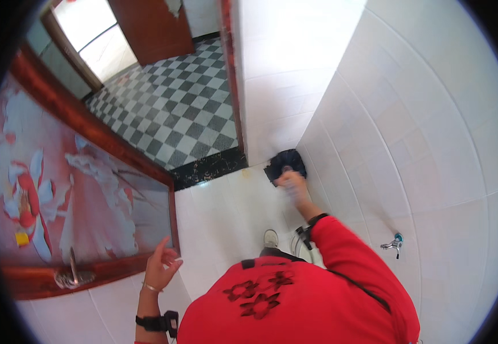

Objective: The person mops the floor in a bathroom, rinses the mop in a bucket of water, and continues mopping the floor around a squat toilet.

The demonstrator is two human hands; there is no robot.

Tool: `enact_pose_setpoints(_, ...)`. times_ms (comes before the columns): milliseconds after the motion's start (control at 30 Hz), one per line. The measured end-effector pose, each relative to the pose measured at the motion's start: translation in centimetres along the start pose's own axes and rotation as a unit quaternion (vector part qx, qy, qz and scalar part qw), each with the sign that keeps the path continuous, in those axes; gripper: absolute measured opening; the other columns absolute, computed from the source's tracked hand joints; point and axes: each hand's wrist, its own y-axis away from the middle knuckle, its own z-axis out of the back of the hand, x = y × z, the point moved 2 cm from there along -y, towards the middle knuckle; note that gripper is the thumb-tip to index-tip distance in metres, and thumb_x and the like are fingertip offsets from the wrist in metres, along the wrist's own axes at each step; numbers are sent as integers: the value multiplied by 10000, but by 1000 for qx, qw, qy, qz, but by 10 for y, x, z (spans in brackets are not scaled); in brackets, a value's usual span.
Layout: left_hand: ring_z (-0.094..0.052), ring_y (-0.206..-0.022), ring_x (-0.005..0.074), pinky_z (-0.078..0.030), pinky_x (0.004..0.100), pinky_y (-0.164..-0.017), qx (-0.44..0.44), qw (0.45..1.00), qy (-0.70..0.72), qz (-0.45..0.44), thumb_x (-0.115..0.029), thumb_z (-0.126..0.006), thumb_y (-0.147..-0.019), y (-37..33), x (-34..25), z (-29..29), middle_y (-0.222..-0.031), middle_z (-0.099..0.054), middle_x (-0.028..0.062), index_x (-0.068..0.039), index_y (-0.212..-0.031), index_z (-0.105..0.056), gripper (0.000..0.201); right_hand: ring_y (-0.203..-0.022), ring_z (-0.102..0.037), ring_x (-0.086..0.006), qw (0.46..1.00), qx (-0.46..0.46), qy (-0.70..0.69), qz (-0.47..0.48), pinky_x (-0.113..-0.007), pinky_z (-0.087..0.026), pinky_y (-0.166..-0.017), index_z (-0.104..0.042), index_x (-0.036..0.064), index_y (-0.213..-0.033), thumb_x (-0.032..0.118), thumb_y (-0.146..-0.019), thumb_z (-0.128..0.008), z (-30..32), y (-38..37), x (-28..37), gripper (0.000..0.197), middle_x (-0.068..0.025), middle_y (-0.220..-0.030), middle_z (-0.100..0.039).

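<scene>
My right hand [295, 189], smeared by motion, reaches forward to a black plastic bag [290, 162] in the corner where the two tiled walls meet. The hand overlaps the bag's near side; whether its fingers grip the bag or something else is too blurred to tell. A small dark shape shows just past the fingers. My left hand [161, 265] is raised at the left beside the door, its fingers apart and nothing in them.
The wood-framed door [82, 200] with a flower-patterned panel and a metal handle [74, 276] stands at the left. A dark threshold [211, 168] borders the checkered floor [174, 109] beyond. A tap [395, 245] juts from the right wall. My shoe [270, 238] shows below.
</scene>
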Motion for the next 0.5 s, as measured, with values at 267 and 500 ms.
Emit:
enact_pose_setpoints(267,-424,-1021,226,-379,358,-851,-193,969,129,-87,-466,-600,-674,-41,-176,-7,-1107,-420,134,-19,-1251,-232,817,-670,-543,-327,908,396,128,56,-395,-432,-599,-548,78,-685,167,-590,-571,-142,-9,-5,132,-143,-647,-547)
enact_pose_setpoints(500,-476,-586,163,-447,368,-726,-221,937,221,-159,-117,-395,-845,-101,-205,-26,-604,-453,63,37,-1104,-405,301,-720,-550,-298,904,369,217,2,-376,-426,-643,-564,80,-679,115,-561,-568,-112,-33,-96,123,-126,-685,-562)
